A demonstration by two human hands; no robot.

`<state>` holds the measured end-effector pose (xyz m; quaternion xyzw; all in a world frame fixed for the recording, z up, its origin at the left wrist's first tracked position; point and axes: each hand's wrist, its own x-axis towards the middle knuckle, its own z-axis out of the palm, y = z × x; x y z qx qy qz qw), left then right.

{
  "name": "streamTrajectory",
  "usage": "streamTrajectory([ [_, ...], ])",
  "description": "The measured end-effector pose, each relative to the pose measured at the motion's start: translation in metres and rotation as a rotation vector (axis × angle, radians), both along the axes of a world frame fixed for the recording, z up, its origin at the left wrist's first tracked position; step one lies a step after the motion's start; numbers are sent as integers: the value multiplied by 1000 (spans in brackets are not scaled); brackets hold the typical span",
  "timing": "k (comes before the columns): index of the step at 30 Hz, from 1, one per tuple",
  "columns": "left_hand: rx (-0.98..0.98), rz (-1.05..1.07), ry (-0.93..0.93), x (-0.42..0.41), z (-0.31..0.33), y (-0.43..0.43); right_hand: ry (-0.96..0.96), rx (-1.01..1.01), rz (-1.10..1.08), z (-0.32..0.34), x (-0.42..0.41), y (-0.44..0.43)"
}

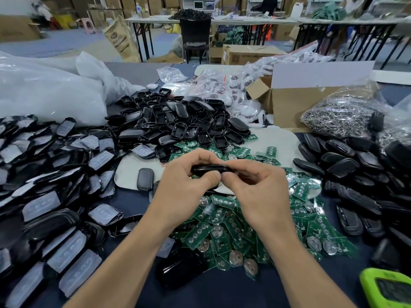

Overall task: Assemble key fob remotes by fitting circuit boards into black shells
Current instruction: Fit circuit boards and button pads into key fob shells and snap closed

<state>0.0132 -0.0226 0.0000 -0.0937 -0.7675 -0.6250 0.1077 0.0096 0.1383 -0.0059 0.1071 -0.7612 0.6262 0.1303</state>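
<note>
Heaps crowd the working spot on three sides. Pad-backed shells (pixel 44 174) lie to the left, empty shells (pixel 178 123) are piled behind, and closed black fobs (pixel 355 174) sit to the right. The only bare patches of the dark surface (pixel 133 203) are a strip beside the left forearm and a stretch between the arms near the bottom. A lone grey fob (pixel 145 178) lies at the edge of a pale mat (pixel 126 165), just left of the left hand (pixel 184 181). A cardboard box (pixel 293 107) and a bag of metal rings (pixel 340 116) close off the far right, and a white plastic bag (pixel 44 90) fills the far left. A green device (pixel 387 287) sits in the near right corner. Both hands hover above the spread of green circuit boards (pixel 224 230) and hold one black shell (pixel 210 169) between them. Its long axis runs left to right across the view, roughly level, with a narrow side turned toward the camera. The left hand's fingers (pixel 200 157) curl over its left end with the thumb underneath. The right hand (pixel 255 190) pinches its right end between thumb and forefinger, and the two thumb tips nearly touch under the shell. Whether a board sits inside it cannot be told.
</note>
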Motion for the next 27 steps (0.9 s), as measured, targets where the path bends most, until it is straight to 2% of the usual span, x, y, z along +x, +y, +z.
streamTrajectory([
  [5,20,-55,32,1,-2,5,-11,-63,7,-4,2,0],
  [9,38,-95,29,0,-3,1,-26,-35,3,-3,3,1],
  [16,35,-39,16,0,-3,3,-40,-3,-8,-2,2,1],
  [21,-112,95,-51,2,-6,0,-181,324,70,4,-3,12],
  [22,-110,106,-69,2,-5,0,-218,317,41,6,-5,16],
  [23,-96,122,-86,2,-4,-1,-276,176,-5,8,-7,22],
  [26,-73,232,-107,-2,-2,-9,-423,-789,32,14,-12,41],
  [27,-89,295,-118,-3,-1,-14,-422,-935,50,12,-13,45],
])
